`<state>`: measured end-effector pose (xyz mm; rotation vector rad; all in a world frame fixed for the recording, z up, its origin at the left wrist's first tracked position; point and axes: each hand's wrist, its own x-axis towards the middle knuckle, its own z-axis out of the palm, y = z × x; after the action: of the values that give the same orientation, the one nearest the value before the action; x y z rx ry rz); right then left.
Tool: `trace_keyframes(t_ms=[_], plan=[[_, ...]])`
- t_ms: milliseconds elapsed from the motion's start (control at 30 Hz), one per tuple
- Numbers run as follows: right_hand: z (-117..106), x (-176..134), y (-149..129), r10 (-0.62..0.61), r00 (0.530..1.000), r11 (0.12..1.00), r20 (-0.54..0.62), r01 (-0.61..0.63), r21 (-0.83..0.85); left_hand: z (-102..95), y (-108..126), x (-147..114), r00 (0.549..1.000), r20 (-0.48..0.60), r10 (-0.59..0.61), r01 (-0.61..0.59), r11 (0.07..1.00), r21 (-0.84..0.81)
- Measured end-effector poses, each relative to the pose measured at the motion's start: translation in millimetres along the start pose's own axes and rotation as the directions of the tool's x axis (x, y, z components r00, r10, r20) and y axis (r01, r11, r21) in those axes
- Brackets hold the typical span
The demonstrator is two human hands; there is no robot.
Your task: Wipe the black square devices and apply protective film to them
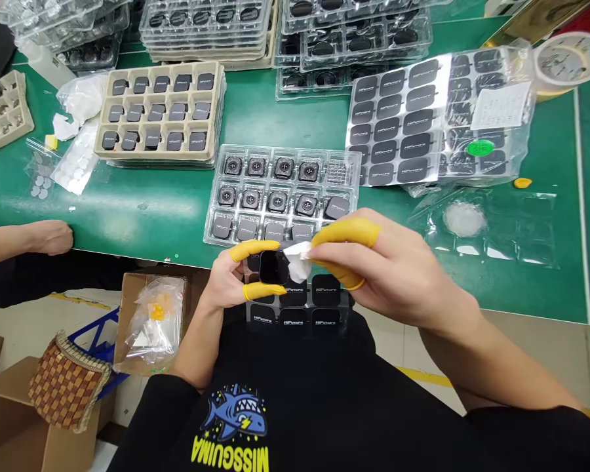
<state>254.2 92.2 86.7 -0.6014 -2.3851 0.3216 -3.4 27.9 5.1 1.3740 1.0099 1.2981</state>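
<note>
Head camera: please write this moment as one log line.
left hand: holds watch | right hand: holds white cloth at watch | clear tray: on table

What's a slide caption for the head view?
Left hand holds a dark square device, right hand a crumpled white wipe at its edge, both wearing yellow finger cots.

"HiFuture" repeats across the nearer sticker sheet [295, 303] — and "MISSGUIMA" (in yellow) marks the black shirt [324, 393].
</note>
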Motion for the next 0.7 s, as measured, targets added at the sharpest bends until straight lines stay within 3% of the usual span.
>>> trace_keyframes(t_ms=[167,267,367,533,633,700], plan=[[25.2,3.5,-3.6,-0.041,0.997,0.999,0.067,0.042,-0.016,-1.0,-4.7,-2.7,1.0,0.029,-0.004,0.004,1.0,-0.012],[39.1,6.2,-6.8,-0.078,0.997,0.994,0.019,0.076,0.08,-3.3,-9.5,-2.3,0.999,0.052,0.011,-0.012,1.0,0.011],[44.4,13.2,-8.1,-0.141,0.989,0.972,0.042,0.13,0.195,-5.2,-18.4,-2.2,0.998,0.057,0.03,-0.032,0.999,0.037],[25.2,26.7,0.0,-0.272,0.932,0.926,0.239,0.187,0.327,-5.3,-32.6,-5.1,0.996,0.069,0.059,-0.058,0.998,-0.01],[-0.3,26.5,5.7,-0.287,0.88,0.945,0.379,0.194,0.264,-7.3,-27.2,-5.6,0.997,0.064,0.04,-0.038,0.999,-0.024],[-17.0,22.0,8.3,-0.256,0.886,0.961,0.387,0.188,0.205,-9.8,-19.3,-4.7,0.998,0.049,0.024,-0.024,1.0,0.016]])
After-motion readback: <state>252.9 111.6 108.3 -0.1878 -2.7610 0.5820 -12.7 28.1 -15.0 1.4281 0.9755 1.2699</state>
